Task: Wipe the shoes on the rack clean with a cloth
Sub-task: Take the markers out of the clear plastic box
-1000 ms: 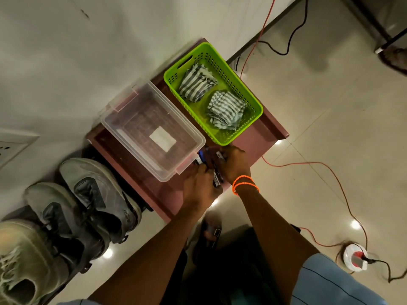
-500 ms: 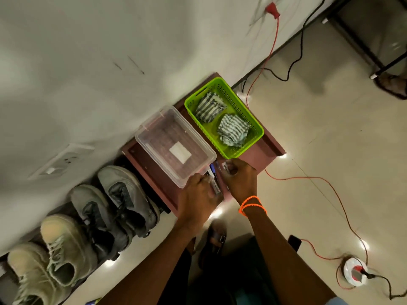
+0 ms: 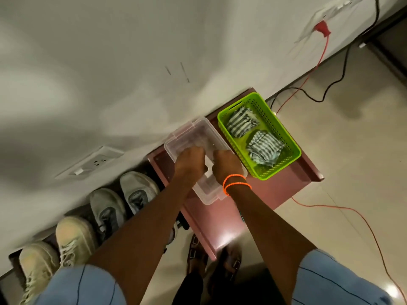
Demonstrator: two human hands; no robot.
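Observation:
Two grey shoes (image 3: 138,192) (image 3: 108,210) and two beige shoes (image 3: 74,236) (image 3: 37,265) stand in a row on the low shelf by the wall, lower left. Two folded striped cloths (image 3: 241,122) (image 3: 265,148) lie in a green basket (image 3: 293,142) on the pink rack top (image 3: 275,190). My left hand (image 3: 190,161) and my right hand (image 3: 226,164) reach down side by side into a clear plastic box (image 3: 191,128) left of the basket. Their fingers curl downward out of sight, so anything they hold is hidden.
An orange cable (image 3: 343,211) runs across the tiled floor from a red plug (image 3: 322,29) on the wall; a black cable (image 3: 330,84) lies beside it. A wall socket (image 3: 94,161) sits above the shoes. My sandalled feet (image 3: 196,254) stand at the rack's front edge.
Both hands have moved from the rack's front edge, where they held small dark objects, up into the clear box. The view has shifted, so more wall and shoes show.

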